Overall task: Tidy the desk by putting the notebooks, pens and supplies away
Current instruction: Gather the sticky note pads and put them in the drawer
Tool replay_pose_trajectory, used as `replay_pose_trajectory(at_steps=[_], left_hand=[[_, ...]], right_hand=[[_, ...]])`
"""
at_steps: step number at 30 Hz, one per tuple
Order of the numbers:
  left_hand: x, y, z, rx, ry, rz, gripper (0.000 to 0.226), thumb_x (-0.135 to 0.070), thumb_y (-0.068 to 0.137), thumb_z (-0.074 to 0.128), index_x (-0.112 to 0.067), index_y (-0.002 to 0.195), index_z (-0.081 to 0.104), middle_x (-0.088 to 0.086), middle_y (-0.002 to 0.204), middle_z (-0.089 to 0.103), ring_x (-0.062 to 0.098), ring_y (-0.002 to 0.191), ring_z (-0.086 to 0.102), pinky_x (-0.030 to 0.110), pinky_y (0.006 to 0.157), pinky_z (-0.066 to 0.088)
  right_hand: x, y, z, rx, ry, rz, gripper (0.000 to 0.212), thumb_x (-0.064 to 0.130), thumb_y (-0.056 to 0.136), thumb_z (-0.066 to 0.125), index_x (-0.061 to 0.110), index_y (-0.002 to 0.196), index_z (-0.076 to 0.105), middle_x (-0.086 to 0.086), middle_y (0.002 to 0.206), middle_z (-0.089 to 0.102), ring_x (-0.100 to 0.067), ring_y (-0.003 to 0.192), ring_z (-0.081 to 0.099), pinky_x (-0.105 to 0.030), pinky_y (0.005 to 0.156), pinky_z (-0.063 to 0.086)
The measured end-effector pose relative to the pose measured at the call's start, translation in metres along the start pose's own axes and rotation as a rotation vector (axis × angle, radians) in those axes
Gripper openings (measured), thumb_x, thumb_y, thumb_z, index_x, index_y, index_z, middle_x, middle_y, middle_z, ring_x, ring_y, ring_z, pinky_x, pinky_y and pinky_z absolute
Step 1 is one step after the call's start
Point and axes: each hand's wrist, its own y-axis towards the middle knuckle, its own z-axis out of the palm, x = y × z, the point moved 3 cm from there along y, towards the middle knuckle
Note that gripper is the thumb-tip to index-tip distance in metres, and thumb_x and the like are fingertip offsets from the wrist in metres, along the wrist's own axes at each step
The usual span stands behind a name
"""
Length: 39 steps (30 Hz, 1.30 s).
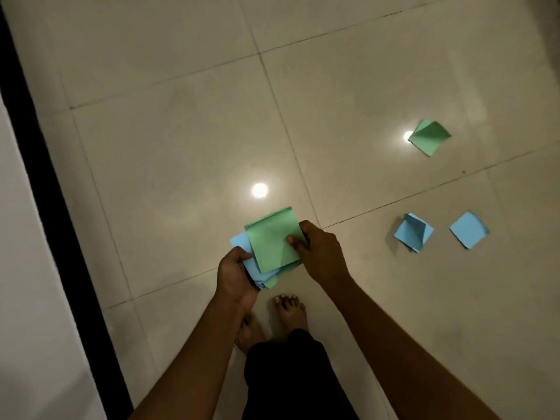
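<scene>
Standing over the glossy beige tiled floor, the left hand and right hand are both gripping a loose stack of green and blue square paper notes, which probably wants squaring before bending for the strays.

No text, label, brand, number or sign can be read in this view. The green paper square under the thumb of the right hand has a plain face, and the blue sheets between the fingers of the left hand are plain too. The loose green note and the two blue notes on the floor, well apart from the fingers, also carry no writing
</scene>
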Motion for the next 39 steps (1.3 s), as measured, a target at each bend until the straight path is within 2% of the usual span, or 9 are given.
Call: replay_pose_trajectory(at_steps=[2, 4, 13, 15, 19, 22, 29, 34, 39], left_hand=[[0.005, -0.011, 0.026, 0.003, 0.091, -0.046, 0.033, -0.028, 0.093, 0.043, -0.014, 0.116, 0.061, 0.014, 0.113, 0.066, 0.035, 0.102, 0.063, 0.05, 0.092, 0.05], [0.015, -0.018, 0.049, -0.068, 0.248, -0.063, 0.032, -0.04, 0.089, 0.056, -0.017, 0.111, 0.062, 0.013, 0.108, 0.068, 0.032, 0.095, 0.067, 0.048, 0.083, 0.055], [0.099, 0.032, 0.123, -0.19, 0.562, 0.016, 0.021, -0.028, 0.083, 0.068, -0.021, 0.103, 0.064, 0.011, 0.102, 0.069, 0.029, 0.083, 0.066, 0.035, 0.059, 0.055], [0.124, 0.06, 0.134, -0.19, 0.597, 0.03, 0.019, -0.03, 0.083, 0.069, -0.023, 0.1, 0.063, 0.009, 0.101, 0.069, 0.027, 0.082, 0.065, 0.031, 0.055, 0.053], [0.171, 0.12, 0.149, -0.182, 0.642, 0.047, 0.013, -0.028, 0.085, 0.067, -0.026, 0.096, 0.061, 0.003, 0.093, 0.067, 0.022, 0.077, 0.063, 0.025, 0.048, 0.05], [0.198, 0.161, 0.15, -0.206, 0.643, 0.052, 0.012, -0.027, 0.084, 0.068, -0.026, 0.095, 0.062, 0.002, 0.093, 0.067, 0.021, 0.079, 0.063, 0.028, 0.055, 0.051], [0.237, 0.206, 0.144, -0.234, 0.684, 0.006, 0.028, -0.032, 0.082, 0.07, -0.024, 0.108, 0.063, 0.006, 0.103, 0.068, 0.027, 0.089, 0.063, 0.03, 0.058, 0.05], [0.248, 0.209, 0.153, -0.248, 0.702, -0.014, 0.03, -0.031, 0.082, 0.07, -0.022, 0.11, 0.063, 0.007, 0.103, 0.068, 0.026, 0.085, 0.064, 0.027, 0.05, 0.049], [0.25, 0.188, 0.178, -0.262, 0.707, -0.033, 0.025, -0.027, 0.084, 0.067, -0.022, 0.108, 0.062, 0.005, 0.099, 0.068, 0.023, 0.078, 0.064, 0.026, 0.051, 0.049]], right_hand=[[-0.005, -0.011, -0.019, -0.027, -0.024, 0.023, 0.028, 0.037, 0.093, 0.051, 0.012, 0.105, 0.055, -0.009, 0.088, 0.066, -0.027, 0.079, 0.062, -0.033, 0.064, 0.044], [-0.013, -0.023, -0.037, -0.02, -0.066, 0.017, 0.035, 0.041, 0.093, 0.05, 0.015, 0.116, 0.053, -0.008, 0.095, 0.066, -0.027, 0.087, 0.062, -0.034, 0.07, 0.046], [-0.145, -0.018, -0.089, -0.099, -0.162, 0.009, 0.08, 0.07, 0.081, 0.021, 0.02, 0.141, 0.038, -0.005, 0.112, 0.058, -0.02, 0.102, 0.053, -0.034, 0.08, 0.044], [-0.219, 0.005, -0.098, -0.196, -0.098, 0.132, 0.066, 0.059, 0.087, 0.033, 0.019, 0.138, 0.044, -0.007, 0.117, 0.056, -0.023, 0.109, 0.051, -0.038, 0.087, 0.046], [-0.35, 0.057, -0.102, -0.201, -0.498, 0.248, 0.067, 0.019, 0.068, 0.075, 0.008, 0.13, 0.051, -0.016, 0.122, 0.058, -0.035, 0.106, 0.058, -0.04, 0.071, 0.052], [-0.403, 0.094, -0.095, -0.11, -0.546, 0.281, 0.079, 0.024, 0.077, 0.072, 0.01, 0.143, 0.031, -0.015, 0.144, 0.037, -0.034, 0.132, 0.036, -0.046, 0.096, 0.039], [-0.46, 0.116, -0.089, -0.2, -0.397, 0.418, 0.075, 0.04, 0.07, 0.076, 0.013, 0.13, 0.039, -0.013, 0.127, 0.044, -0.032, 0.117, 0.041, -0.041, 0.086, 0.038], [-0.473, 0.118, -0.096, -0.054, -0.337, 0.498, 0.056, 0.042, 0.077, 0.069, 0.014, 0.121, 0.049, -0.013, 0.12, 0.05, -0.032, 0.118, 0.041, -0.041, 0.091, 0.034], [-0.447, 0.093, -0.127, -0.19, 0.473, 0.512, 0.016, 0.026, 0.092, 0.056, 0.011, 0.087, 0.054, -0.006, 0.085, 0.055, -0.023, 0.085, 0.051, -0.029, 0.068, 0.038]])
